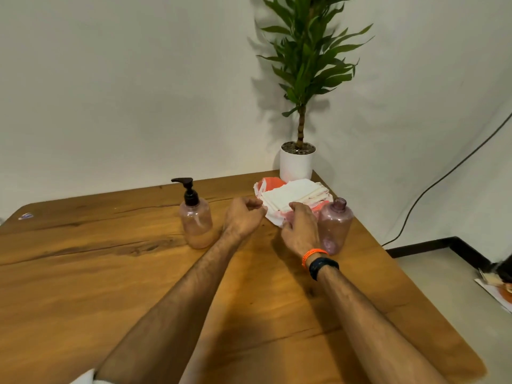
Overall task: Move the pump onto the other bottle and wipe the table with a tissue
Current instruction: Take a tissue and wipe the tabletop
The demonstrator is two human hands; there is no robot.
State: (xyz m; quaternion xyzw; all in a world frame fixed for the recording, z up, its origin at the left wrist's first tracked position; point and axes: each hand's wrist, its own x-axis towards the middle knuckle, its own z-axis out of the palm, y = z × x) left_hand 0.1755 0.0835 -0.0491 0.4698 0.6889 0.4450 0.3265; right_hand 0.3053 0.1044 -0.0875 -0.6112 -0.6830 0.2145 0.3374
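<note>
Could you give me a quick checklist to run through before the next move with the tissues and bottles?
1. Pump seated on a bottle: ok, it sits on the left bottle.
2. Right bottle neck free: ok, open and upright.
3. Hands at the tissue pack: ok, left hand and right hand both touch its near edge.
4. A single tissue separated: cannot tell, fingers hide it.
5. Right bottle safe from a knock: not ok, it stands right beside the right wrist.
6. Table needs wiping: cannot tell, no spill shows.
</note>
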